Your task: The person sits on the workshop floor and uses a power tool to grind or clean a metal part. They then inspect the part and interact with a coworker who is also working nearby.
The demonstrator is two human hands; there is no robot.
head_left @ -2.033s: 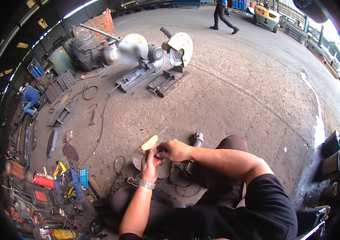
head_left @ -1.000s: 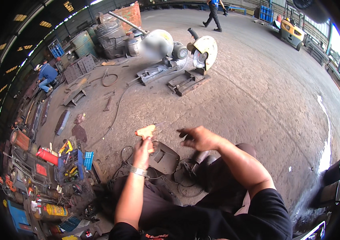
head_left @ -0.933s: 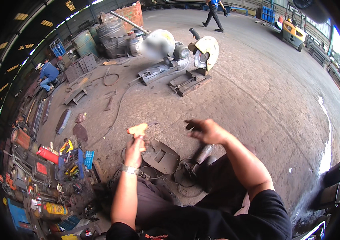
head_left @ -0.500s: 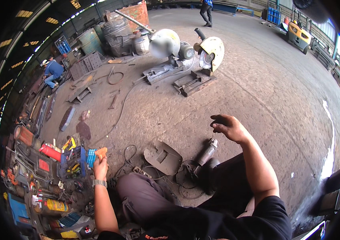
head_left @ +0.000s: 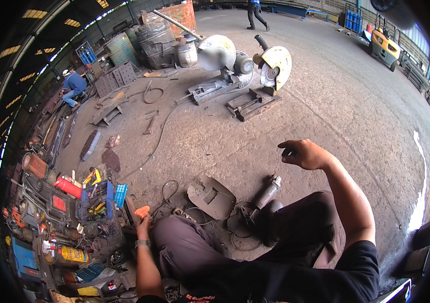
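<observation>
Beside my left knee, my left hand (head_left: pixel 143 228) is closed around a small orange thing (head_left: pixel 142 211), too little of it showing to name. A brown metal bar (head_left: pixel 131 208) stands close by these fingers; whether they touch it I cannot tell. Past it are a blue patterned packet (head_left: pixel 120 195) and a blue toolbox (head_left: pixel 96 200) with yellow-handled tools. My right hand (head_left: pixel 303 154) hovers over the floor, fingers curled and apart from the thumb, with nothing visible in it. Below it lies an angle grinder (head_left: pixel 268 193), next to a dusty welding shield (head_left: pixel 211 198) with a rectangular window.
Cables (head_left: pixel 168 192) loop near my legs. Ahead stand two cut-off saws (head_left: pixel 217 55) (head_left: pixel 275 68). Tools, a red cylinder (head_left: pixel 68 186) and a yellow can (head_left: pixel 74 253) crowd the left. One person (head_left: pixel 76 85) bends at far left; another (head_left: pixel 257 14) walks behind. A yellow forklift (head_left: pixel 384 48) stands far right.
My left hand has moved down toward my knee with the orange thing, away from the blue packet. My right hand's fingers have curled more. The view has shifted slightly.
</observation>
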